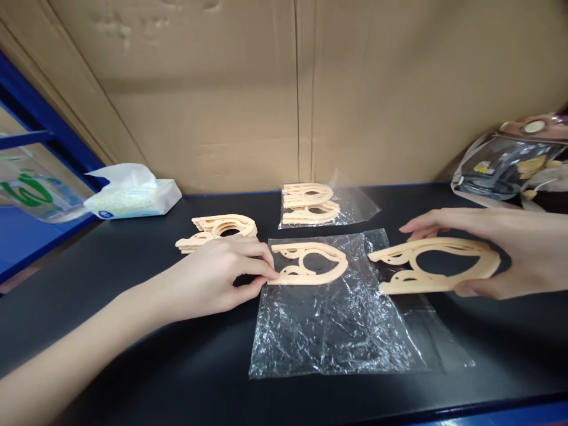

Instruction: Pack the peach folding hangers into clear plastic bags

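My right hand grips a beige folding hanger, folded up, by its rounded end. Its two narrow ends point left, over the right part of a clear plastic bag. Inside that bag, near its upper left edge, lies another folded hanger. The thumb and fingers of my left hand pinch the bag's left edge, close to that hanger's tip. Just behind my left hand is a small stack of folded hangers, partly covered by the hand.
At the back, a second clear bag holds several folded hangers. A tissue pack and a clear bottle are at the left. A transparent cup with a brown lid stands at the right. Cardboard walls the black table's back.
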The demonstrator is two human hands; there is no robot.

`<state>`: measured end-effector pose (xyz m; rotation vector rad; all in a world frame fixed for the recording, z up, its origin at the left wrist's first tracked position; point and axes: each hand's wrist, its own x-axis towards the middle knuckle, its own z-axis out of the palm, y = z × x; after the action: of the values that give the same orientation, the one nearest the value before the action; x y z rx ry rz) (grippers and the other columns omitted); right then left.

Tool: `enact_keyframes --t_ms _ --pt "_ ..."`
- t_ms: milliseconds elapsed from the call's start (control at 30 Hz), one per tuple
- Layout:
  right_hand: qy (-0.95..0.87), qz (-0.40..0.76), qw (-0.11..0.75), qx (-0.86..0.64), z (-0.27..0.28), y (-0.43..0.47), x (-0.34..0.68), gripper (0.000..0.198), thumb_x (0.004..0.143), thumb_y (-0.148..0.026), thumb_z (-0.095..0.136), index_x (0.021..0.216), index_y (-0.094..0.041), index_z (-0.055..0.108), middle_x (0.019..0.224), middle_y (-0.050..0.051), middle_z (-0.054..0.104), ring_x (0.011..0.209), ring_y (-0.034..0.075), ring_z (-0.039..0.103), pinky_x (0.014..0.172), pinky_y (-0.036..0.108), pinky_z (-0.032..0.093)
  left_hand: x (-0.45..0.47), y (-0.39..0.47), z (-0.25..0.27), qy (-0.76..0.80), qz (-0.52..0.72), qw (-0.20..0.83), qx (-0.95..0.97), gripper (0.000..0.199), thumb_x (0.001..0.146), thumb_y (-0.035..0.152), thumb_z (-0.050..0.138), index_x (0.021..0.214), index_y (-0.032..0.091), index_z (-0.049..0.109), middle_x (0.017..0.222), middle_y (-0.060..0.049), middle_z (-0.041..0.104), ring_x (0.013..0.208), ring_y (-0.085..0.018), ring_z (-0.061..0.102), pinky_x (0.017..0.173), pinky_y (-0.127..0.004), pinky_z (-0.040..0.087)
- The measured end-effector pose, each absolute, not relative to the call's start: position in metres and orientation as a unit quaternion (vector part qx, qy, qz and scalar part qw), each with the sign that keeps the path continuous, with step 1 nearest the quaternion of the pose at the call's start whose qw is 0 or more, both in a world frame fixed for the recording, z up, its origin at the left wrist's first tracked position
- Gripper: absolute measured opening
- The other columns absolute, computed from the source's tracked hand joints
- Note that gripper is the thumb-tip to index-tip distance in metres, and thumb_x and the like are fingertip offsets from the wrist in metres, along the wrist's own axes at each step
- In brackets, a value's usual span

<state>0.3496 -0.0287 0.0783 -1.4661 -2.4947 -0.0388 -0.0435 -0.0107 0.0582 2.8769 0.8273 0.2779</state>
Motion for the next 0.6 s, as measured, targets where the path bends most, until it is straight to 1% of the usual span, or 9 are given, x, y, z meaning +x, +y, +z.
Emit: enact_keyframes --t_ms 100,167,267,367,533,600 --pt "-0.864 -0.004 0.104 -0.493 0.071 -0.036 0.339 0.052 0.076 -0.043 0.059 0.126 -0.025 0.058 0.105 0.011 0.069 0.101 0.032 0.065 0.08 0.041 0.053 -0.044 -0.011 0.058 0.275 0.09 0.066 0.955 0.024 0.09 0.016 0.053 0.099 0.027 0.072 0.097 0.002 0.067 0.084 -0.013 0.062 0.076 -0.024 0.044" --pt "-0.877 0.006 0.075 -0.474 0.069 -0.04 0.334 0.056 0.073 -0.043 0.062 0.127 -0.027 0.057 0.108 0.01 0.069 0.101 0.033 0.065 0.079 0.041 0.054 -0.044 -0.011 0.057 0.278 0.091 0.067 0.954 0.023 0.09 0.017 0.053 0.098 0.026 0.072 0.096 0.002 0.067 0.083 -0.012 0.061 0.076 -0.024 0.044" --pt "-0.899 0.013 0.031 -0.437 0.071 -0.042 0.331 0.064 0.066 -0.04 0.068 0.128 -0.033 0.054 0.114 0.006 0.068 0.098 0.031 0.066 0.076 0.039 0.056 -0.044 -0.012 0.057 0.279 0.092 0.074 0.953 0.023 0.091 0.018 0.053 0.098 0.026 0.072 0.095 0.002 0.067 0.083 -0.012 0.062 0.076 -0.024 0.045" --pt "-0.906 0.006 0.026 -0.423 0.075 -0.042 0.331 0.068 0.065 -0.037 0.07 0.129 -0.038 0.05 0.115 0.003 0.067 0.094 0.028 0.067 0.073 0.036 0.057 -0.044 -0.012 0.056 0.277 0.094 0.082 0.953 0.022 0.091 0.018 0.053 0.099 0.026 0.072 0.094 0.001 0.067 0.083 -0.013 0.062 0.076 -0.024 0.045" --pt "-0.897 0.043 -0.013 -0.44 0.074 -0.043 0.324 0.066 0.065 -0.031 0.07 0.127 -0.042 0.05 0.117 -0.001 0.065 0.098 0.025 0.066 0.077 0.033 0.057 -0.044 -0.012 0.056 0.275 0.098 0.084 0.953 0.021 0.091 0.019 0.054 0.099 0.026 0.072 0.09 0.001 0.067 0.081 -0.013 0.062 0.074 -0.024 0.045" --pt "-0.899 0.064 -0.01 -0.434 0.071 -0.045 0.319 0.069 0.064 -0.03 0.071 0.128 -0.041 0.05 0.117 -0.002 0.064 0.1 0.025 0.065 0.079 0.033 0.056 -0.044 -0.011 0.056 0.275 0.098 0.084 0.953 0.021 0.092 0.02 0.054 0.099 0.026 0.072 0.09 0.001 0.067 0.081 -0.013 0.062 0.074 -0.024 0.045"
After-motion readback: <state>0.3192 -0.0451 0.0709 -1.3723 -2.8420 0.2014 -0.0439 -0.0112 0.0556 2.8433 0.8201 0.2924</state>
